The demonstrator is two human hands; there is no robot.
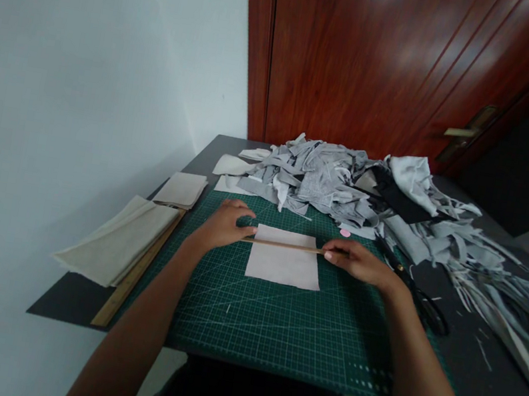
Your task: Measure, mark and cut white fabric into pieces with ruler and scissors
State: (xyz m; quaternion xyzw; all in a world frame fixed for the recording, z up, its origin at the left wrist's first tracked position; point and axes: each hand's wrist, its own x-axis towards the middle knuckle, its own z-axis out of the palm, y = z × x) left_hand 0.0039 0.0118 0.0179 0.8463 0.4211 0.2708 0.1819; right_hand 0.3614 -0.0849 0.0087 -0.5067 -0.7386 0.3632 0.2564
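Observation:
A pale, nearly square piece of cloth [283, 270] lies flat on the green cutting mat [268, 327]. Across its upper part runs a thin wooden strip [287, 246], seen almost edge-on. My right hand [355, 260] pinches the strip's right end between thumb and fingers, just past the cloth's right edge. At the left end is my left hand [226, 227], its thumb and fingers apart in a curve. The thumb is close to the strip; whether it touches cannot be made out.
A heap of grey and white cloth scraps [323, 177] covers the table's back and right side. Black-handled scissors [428, 310] lie beside my right forearm. At left, folded cream cloth [120, 238] rests partly on a wooden ruler [134, 277], with a smaller stack [182, 190] behind.

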